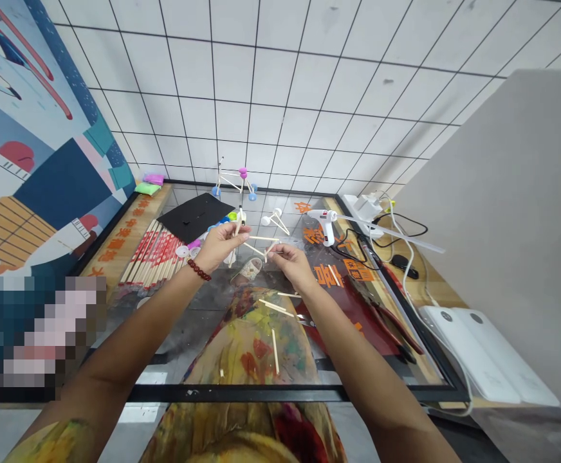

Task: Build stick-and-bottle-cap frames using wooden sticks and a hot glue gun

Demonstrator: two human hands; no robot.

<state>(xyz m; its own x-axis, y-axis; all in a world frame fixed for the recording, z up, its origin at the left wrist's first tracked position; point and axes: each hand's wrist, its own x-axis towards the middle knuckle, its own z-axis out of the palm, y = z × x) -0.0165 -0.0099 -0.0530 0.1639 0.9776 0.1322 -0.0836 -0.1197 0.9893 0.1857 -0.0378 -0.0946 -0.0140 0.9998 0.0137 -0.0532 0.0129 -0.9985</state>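
Note:
My left hand (223, 244), with a dark red bead bracelet (199, 270) at the wrist, pinches one side of a small frame of pale wooden sticks (264, 239). My right hand (291, 262) has its fingertips closed on the frame's other end. The frame hangs above the glass tabletop, its sticks meeting at angles between both hands; some joints are hidden by my fingers. Below the right hand lie several loose cut sticks (275, 307) and a single stick (275, 352). A metal blade tip (304, 319) shows beside the right forearm.
Left: paper-wrapped chopsticks (145, 257) and a black sheet (196, 217). At the back stand a stick model with pink and blue pieces (242, 173) and a smaller white-ended one (275, 220). Right: a white glue gun (326, 222), cables, red-handled pliers (396, 325), white boxes (473, 354).

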